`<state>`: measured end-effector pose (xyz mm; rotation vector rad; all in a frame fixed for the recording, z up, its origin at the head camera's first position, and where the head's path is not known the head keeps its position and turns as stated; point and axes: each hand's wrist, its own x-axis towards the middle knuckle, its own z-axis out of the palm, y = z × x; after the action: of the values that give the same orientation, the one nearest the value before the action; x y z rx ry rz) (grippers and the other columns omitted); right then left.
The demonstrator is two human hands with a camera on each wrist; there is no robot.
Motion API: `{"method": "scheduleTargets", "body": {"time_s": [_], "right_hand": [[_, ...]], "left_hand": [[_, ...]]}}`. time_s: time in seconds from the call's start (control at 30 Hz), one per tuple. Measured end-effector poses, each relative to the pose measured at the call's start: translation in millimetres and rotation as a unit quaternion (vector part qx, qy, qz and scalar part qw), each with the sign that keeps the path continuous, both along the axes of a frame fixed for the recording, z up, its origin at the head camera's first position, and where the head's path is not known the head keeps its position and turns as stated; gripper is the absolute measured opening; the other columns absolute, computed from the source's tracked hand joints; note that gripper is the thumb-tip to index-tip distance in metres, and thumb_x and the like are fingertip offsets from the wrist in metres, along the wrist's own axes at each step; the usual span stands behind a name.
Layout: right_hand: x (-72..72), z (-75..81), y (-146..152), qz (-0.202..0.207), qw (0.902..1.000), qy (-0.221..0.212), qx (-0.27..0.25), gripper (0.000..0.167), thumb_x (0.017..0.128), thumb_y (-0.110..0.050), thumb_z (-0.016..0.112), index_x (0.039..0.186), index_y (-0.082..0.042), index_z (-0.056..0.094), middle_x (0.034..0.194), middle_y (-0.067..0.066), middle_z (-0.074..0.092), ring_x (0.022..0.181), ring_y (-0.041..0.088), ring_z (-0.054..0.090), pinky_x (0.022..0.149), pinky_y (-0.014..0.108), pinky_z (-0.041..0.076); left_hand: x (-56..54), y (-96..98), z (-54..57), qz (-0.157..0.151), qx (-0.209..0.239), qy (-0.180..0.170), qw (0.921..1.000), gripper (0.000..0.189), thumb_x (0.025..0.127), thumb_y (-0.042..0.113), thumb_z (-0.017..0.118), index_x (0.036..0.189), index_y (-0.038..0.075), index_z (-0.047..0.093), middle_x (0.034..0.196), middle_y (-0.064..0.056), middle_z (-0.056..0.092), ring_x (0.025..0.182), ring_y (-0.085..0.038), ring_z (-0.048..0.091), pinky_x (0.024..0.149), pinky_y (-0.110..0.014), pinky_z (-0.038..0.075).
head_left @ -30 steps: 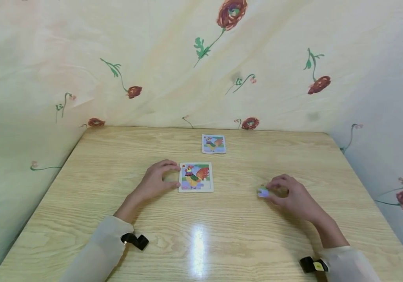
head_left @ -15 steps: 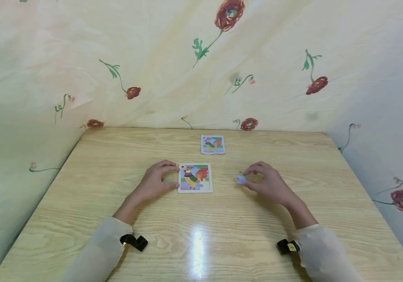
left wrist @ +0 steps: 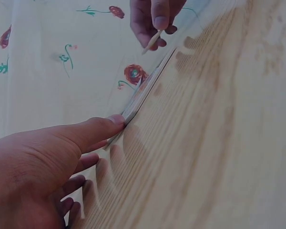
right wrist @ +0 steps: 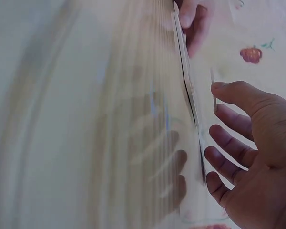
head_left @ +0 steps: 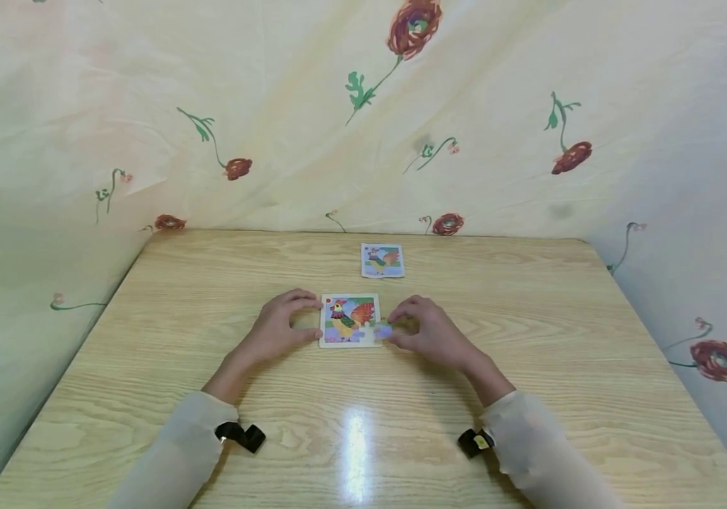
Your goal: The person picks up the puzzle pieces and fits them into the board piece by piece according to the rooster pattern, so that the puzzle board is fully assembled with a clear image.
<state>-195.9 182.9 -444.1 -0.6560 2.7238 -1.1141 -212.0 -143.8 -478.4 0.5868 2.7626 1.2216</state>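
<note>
In the head view a jigsaw puzzle (head_left: 343, 322) of a rooster lies in its white frame, with a gap at its lower right. My left hand (head_left: 283, 322) touches the frame's left edge with fingertips and thumb spread apart. A small lilac and green puzzle piece (head_left: 383, 330) is pinched between thumb and index finger of my right hand (head_left: 426, 331), over the frame's right edge. Seen edge-on in the right wrist view, that piece (right wrist: 214, 90) stands off the frame, the other fingers loosely bent. The left wrist view has my left thumb (left wrist: 109, 125) against the frame.
Behind the puzzle a small card (head_left: 383, 261) with the same rooster picture lies on the wooden table (head_left: 529, 297). Flowered cloth (head_left: 287, 141) hangs behind and beside the table. A black camera strap sits at each wrist.
My right hand has carried the puzzle piece leftward from the right part of the table to the frame's right edge. My left hand has stayed at the frame.
</note>
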Motion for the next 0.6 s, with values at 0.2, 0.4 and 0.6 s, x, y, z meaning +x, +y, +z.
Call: {"method": "scheduleTargets", "body": {"time_s": [0.2, 0.4, 0.6], "right_hand": [[-2.5, -2.0, -18.7, 0.009, 0.9999, 0.002, 0.010, 0.023, 0.088, -0.022, 0.082, 0.107, -0.013, 0.076, 0.118, 0.006, 0.066, 0.112, 0.026, 0.058, 0.099, 0.046, 0.051], [-5.0, -6.1, -21.9, 0.007, 0.9998, 0.003, 0.016, 0.022, 0.087, -0.023, 0.083, 0.106, -0.012, 0.076, 0.116, 0.006, 0.067, 0.110, 0.025, 0.057, 0.096, 0.044, 0.050], [-6.0, -7.0, -24.0, 0.010, 0.9992, 0.012, 0.036, 0.022, 0.087, -0.023, 0.084, 0.105, -0.013, 0.077, 0.118, 0.007, 0.066, 0.110, 0.025, 0.054, 0.096, 0.043, 0.048]], "left_hand": [[-0.9, 0.9, 0.4, -0.002, 0.002, -0.005, 1.0000, 0.050, 0.087, 0.031, 0.084, 0.133, 0.018, 0.070, 0.147, -0.005, 0.057, 0.146, -0.034, 0.045, 0.121, -0.063, 0.033], [-1.2, 1.1, 1.7, -0.003, 0.002, -0.005, 1.0000, 0.050, 0.087, 0.031, 0.083, 0.133, 0.018, 0.070, 0.148, -0.005, 0.057, 0.146, -0.034, 0.044, 0.121, -0.064, 0.032], [-1.3, -0.2, 1.6, -0.002, 0.004, -0.007, 1.0000, 0.050, 0.087, 0.031, 0.084, 0.133, 0.019, 0.070, 0.148, -0.005, 0.057, 0.147, -0.035, 0.043, 0.121, -0.065, 0.031]]}}
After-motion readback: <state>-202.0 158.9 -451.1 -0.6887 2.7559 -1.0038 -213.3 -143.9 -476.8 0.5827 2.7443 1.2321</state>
